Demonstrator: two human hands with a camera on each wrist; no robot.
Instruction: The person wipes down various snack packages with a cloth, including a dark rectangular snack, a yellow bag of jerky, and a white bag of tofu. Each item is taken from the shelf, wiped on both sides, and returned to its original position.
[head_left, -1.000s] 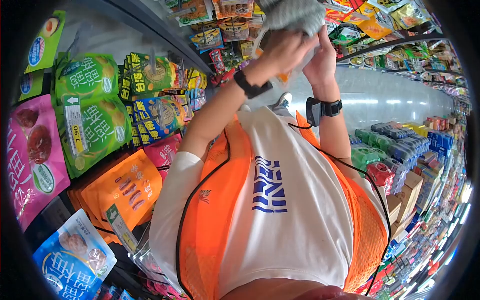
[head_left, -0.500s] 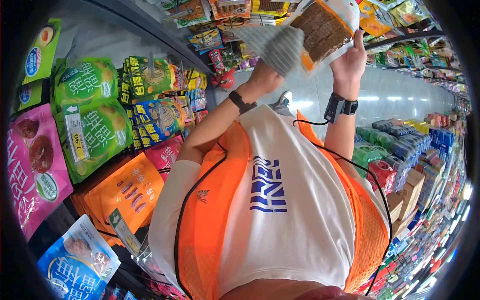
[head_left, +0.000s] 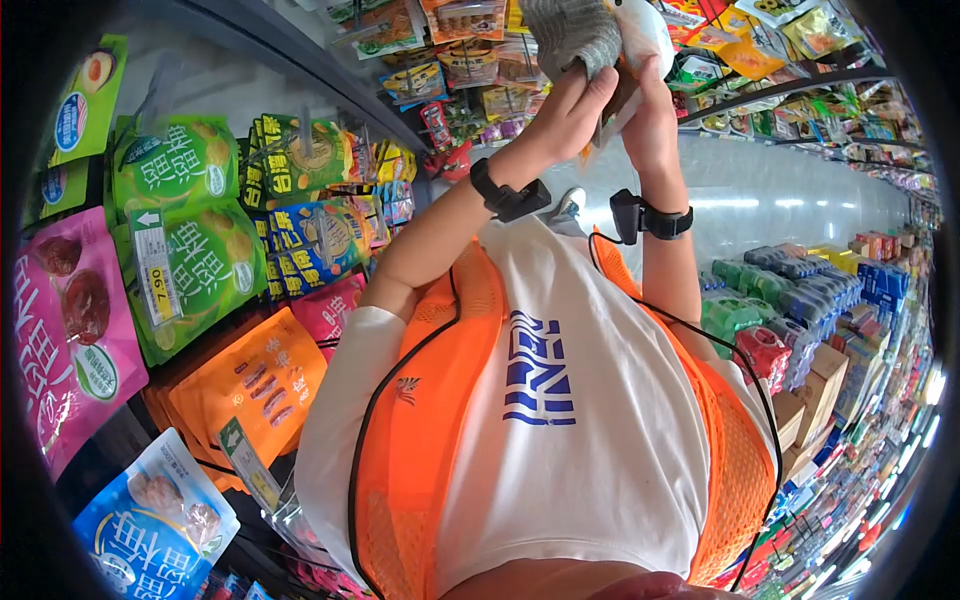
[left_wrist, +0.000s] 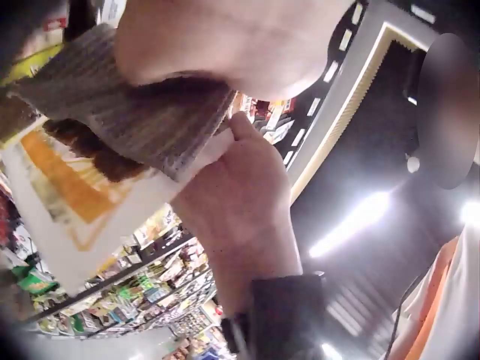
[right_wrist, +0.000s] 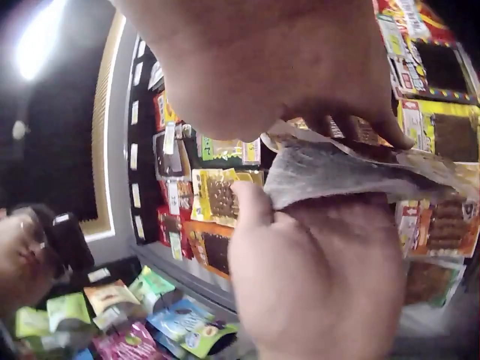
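Note:
At the top of the head view, my left hand (head_left: 572, 118) holds a grey striped cloth (head_left: 575, 42) against a snack packet (head_left: 648, 38). My right hand (head_left: 652, 125) grips this packet by its edge, thumb upward. The left wrist view shows the cloth (left_wrist: 142, 105) draped across the packet (left_wrist: 82, 199), which has a pale border, an orange band and dark brown food behind its window. In the right wrist view, the cloth (right_wrist: 330, 172) lies between the two hands and hides the left fingertips.
Hanging pouches fill the left rack, among them green ones (head_left: 190, 250), an orange one (head_left: 260, 375) and a blue one (head_left: 150, 520). More snack packets (head_left: 470, 60) hang ahead. Bottle packs (head_left: 790, 285) and cardboard boxes (head_left: 815, 390) stand on the right.
Half a second ago my hands were apart, with the packet's brown face showing and the cloth swung left. They have come back together, with the cloth over the packet.

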